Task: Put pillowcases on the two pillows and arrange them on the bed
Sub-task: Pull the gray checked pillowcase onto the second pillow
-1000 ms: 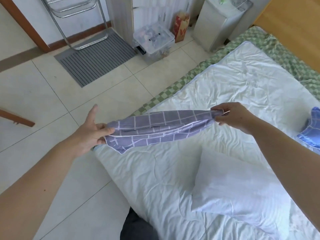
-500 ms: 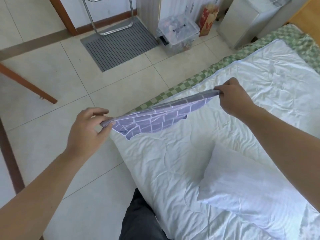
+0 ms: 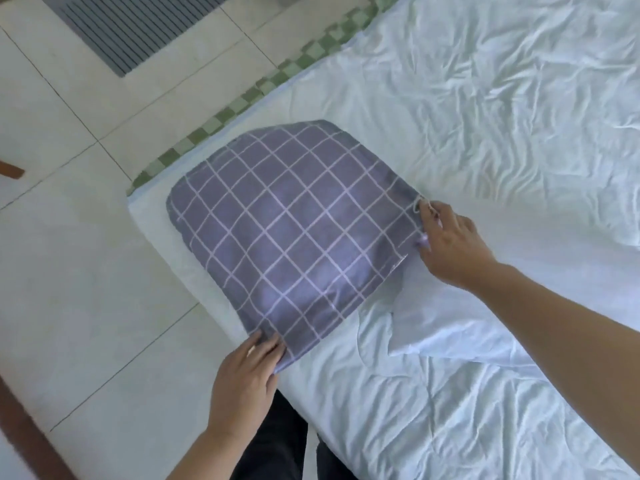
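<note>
While both hands pinch its corners, the purple checked pillowcase [image 3: 287, 233] lies spread flat on the bed [image 3: 485, 98].
Left hand [image 3: 247, 379] fingers pinch the near corner, right hand [image 3: 450, 244] fingers the right corner; a bare white pillow [image 3: 460, 327] lies outside, partly under it.

The purple checked pillowcase [image 3: 287, 233] is down now, spread flat on the white quilt [image 3: 485, 116] instead of stretched taut in the air. Left hand [image 3: 247, 379] and right hand [image 3: 450, 247] have dropped with it, pinching its near corners.

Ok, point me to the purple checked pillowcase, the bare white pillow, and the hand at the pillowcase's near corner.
purple checked pillowcase [image 3: 291, 233]: head view, middle of its spread top face.
bare white pillow [image 3: 446, 323]: head view, its exposed left end.
left hand [image 3: 247, 372]: head view, back of the hand.
</note>
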